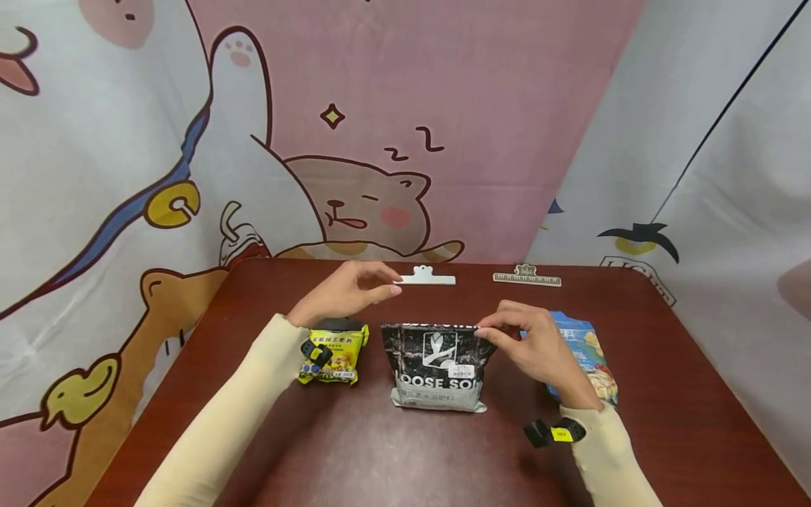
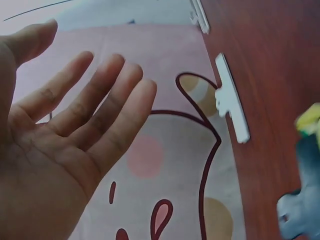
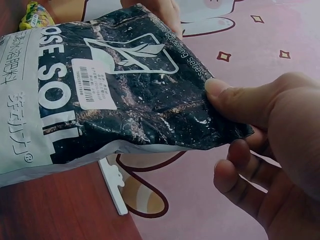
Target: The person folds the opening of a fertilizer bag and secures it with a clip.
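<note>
The person's right hand (image 1: 531, 341) is pinching the upper right corner of a black-and-white bag (image 1: 437, 387) between thumb and fingers. The bag is standing upright in the middle of the dark red table (image 1: 380, 458), its printed front facing the person, with a white barcode label (image 3: 94, 84) showing beneath the leaf emblem.

The left hand (image 1: 348, 290) is holding nothing; it is hovering up and to the left of the bag, its fingers loosely spread and the thumb standing well away from them. It is hanging near a white clip (image 1: 427, 279) that is lying toward the far edge of the table, and the left wrist view is showing the fingertips apart from that clip.

To the right of it, a second clip with ruler-like markings (image 1: 527, 279) is lying along the same edge. Below the left wrist I am seeing a yellow packet (image 1: 347, 355), with a dark clip (image 1: 342, 325) sitting along its top. A blue packet (image 1: 586, 345) is resting beyond the right hand, which is partly covering it. Behind everything, a cartoon-printed cloth (image 1: 494, 141) is hanging.
</note>
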Tool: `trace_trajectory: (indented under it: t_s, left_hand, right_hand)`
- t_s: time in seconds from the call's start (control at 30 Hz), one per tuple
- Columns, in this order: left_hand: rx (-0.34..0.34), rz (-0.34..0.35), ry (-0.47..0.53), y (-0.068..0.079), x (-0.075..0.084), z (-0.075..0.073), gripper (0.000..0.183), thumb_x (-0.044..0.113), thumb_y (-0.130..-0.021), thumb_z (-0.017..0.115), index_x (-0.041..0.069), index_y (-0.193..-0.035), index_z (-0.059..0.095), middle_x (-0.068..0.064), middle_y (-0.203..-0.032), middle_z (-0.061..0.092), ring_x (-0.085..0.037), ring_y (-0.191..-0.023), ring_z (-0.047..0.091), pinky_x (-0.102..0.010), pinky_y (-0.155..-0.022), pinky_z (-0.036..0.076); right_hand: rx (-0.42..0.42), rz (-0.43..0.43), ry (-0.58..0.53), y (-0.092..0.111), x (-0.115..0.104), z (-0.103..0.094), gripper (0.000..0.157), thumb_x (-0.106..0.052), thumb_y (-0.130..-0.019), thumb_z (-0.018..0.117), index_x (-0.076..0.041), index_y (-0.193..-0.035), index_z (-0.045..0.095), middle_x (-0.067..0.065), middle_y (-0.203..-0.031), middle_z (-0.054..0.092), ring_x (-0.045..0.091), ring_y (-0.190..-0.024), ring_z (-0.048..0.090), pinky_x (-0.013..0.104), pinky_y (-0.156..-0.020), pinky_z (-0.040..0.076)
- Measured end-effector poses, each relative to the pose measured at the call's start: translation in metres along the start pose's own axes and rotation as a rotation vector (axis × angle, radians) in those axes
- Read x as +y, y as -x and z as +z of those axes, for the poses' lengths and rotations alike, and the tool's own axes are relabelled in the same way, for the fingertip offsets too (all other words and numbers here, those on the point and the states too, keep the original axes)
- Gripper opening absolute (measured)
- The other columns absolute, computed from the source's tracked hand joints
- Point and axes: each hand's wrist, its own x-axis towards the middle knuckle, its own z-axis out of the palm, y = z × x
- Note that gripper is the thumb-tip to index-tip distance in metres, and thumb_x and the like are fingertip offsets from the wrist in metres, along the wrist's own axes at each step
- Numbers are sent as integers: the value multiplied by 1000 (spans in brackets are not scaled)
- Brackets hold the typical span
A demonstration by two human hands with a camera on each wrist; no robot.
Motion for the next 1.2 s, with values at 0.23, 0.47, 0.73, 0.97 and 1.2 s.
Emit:
trace_trajectory:
  t_s: [0.23, 0.47, 0.73, 0.97, 1.2]
  left_hand:
    - [11, 18, -117, -39, -8, -7, 38, 41, -100, 66, 20, -131, 66, -2, -124, 70, -22, -120, 65, -47, -101, 53]
    - [-25, 4, -186, -70, -25, -4, 41, 38, -101, 66, 15, -134, 63, -9, -127, 69, -27, -122, 64, -45, -105, 52]
    - [-110, -57, -351, -103, -49, 11, 50, 44, -101, 63, 10, -138, 61, -10, -133, 67, -27, -122, 65, -45, -103, 53]
    - [-176, -88, -455, -128, -62, 22, 53, 41, -102, 63, 8, -143, 58, -13, -139, 64, -30, -130, 60, -47, -108, 49]
    - [-201, -98, -521, -148, -71, 28, 51, 37, -102, 64, 5, -141, 60, -12, -134, 67, -26, -121, 64, -43, -102, 52]
  right_hand:
    - [-23, 9, -25, 1, -2, -2, 19, -10, -86, 81, -26, -96, 80, -9, -73, 56, 9, -58, 46, 23, -54, 39]
    - [-25, 5, -32, -3, -3, -2, 16, -14, -88, 80, -28, -95, 79, -10, -73, 56, 9, -58, 46, 24, -54, 40]
    - [-41, 16, -4, 1, 2, -3, 14, -18, -88, 81, -30, -95, 79, -13, -73, 55, 7, -59, 46, 26, -53, 41]
    - [-49, 10, -6, 1, 2, -3, 14, -19, -90, 80, -31, -96, 79, -14, -74, 56, 7, -59, 46, 26, -54, 41]
    - [-46, 18, -20, 2, 2, -2, 15, -16, -89, 80, -29, -96, 80, -11, -74, 57, 8, -58, 45, 26, -54, 41]
